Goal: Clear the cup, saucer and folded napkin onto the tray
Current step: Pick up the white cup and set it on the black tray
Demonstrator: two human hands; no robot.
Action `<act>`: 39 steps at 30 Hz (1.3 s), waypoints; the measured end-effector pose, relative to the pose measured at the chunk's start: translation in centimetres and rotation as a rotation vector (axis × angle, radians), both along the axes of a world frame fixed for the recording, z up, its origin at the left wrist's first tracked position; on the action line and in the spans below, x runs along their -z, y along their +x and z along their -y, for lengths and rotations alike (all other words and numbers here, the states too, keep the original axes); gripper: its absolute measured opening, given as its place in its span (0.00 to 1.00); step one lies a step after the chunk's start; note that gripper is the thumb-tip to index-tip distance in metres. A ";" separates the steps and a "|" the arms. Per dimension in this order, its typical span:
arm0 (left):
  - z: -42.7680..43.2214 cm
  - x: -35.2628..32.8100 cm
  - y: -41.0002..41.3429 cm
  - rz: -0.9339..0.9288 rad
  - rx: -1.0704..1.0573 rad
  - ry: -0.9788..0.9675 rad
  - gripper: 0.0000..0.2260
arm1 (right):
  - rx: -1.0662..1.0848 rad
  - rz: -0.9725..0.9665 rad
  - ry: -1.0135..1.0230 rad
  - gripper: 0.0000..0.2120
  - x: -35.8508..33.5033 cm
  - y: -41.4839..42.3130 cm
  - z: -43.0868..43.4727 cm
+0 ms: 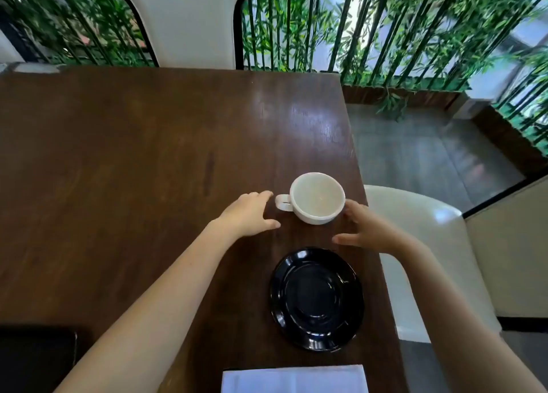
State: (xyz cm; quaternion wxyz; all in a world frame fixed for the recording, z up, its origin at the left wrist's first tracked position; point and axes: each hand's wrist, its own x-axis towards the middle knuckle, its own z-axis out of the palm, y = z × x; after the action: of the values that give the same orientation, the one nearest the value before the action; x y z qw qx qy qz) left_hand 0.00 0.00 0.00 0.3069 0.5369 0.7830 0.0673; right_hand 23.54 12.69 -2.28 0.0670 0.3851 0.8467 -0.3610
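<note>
An empty white cup (316, 197) stands upright on the dark wooden table (133, 161), its handle pointing left. My left hand (247, 213) is open just left of the handle, fingers apart, not touching it. On the cup's right my right hand (366, 229) is open too, fingertips at or very near the cup's wall. A glossy black saucer (316, 299) lies empty on the table nearer to me. The folded white napkin (295, 379) lies at the bottom edge of the view. A black tray (35, 360) shows at the bottom left corner.
The table's right edge runs close beside the cup and saucer. A white chair (430, 244) stands to the right of the table, another white chair (189, 19) at the far side. Bamboo plants (385, 28) line the background.
</note>
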 end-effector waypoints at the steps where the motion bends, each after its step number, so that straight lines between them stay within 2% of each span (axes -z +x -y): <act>1: -0.4 0.2 0.1 0.035 -0.024 0.031 0.35 | 0.010 -0.047 -0.004 0.42 0.2 -0.2 -0.3; 6: -1.9 2.0 0.2 0.291 -0.081 0.190 0.39 | 0.032 -0.218 -0.042 0.46 0.8 -1.4 -0.7; 9: -2.3 3.0 0.2 0.407 -0.095 0.277 0.37 | 0.056 -0.356 -0.101 0.42 1.2 -1.8 -0.6; 15: -3.0 3.4 0.4 0.534 -0.063 0.280 0.35 | 0.100 -0.458 -0.186 0.42 1.6 -2.0 -0.5; 27: -2.5 1.1 0.4 0.664 -0.096 0.362 0.33 | 0.186 -0.632 -0.294 0.41 -0.2 -2.3 0.0; 34: -1.4 -3.3 0.0 0.684 -0.119 0.455 0.33 | 0.117 -0.771 -0.307 0.39 -5.2 -3.3 0.7; 39: 0.6 -7.3 -0.2 0.630 -0.160 0.531 0.32 | 0.047 -0.816 -0.267 0.41 -8.9 -4.2 1.7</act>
State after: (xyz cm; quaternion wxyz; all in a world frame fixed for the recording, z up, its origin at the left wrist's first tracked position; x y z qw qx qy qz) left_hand -0.24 -0.57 7.31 0.3762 0.4879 0.6456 0.4513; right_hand 19.34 10.99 6.65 -0.2325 0.2177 0.7405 -0.5918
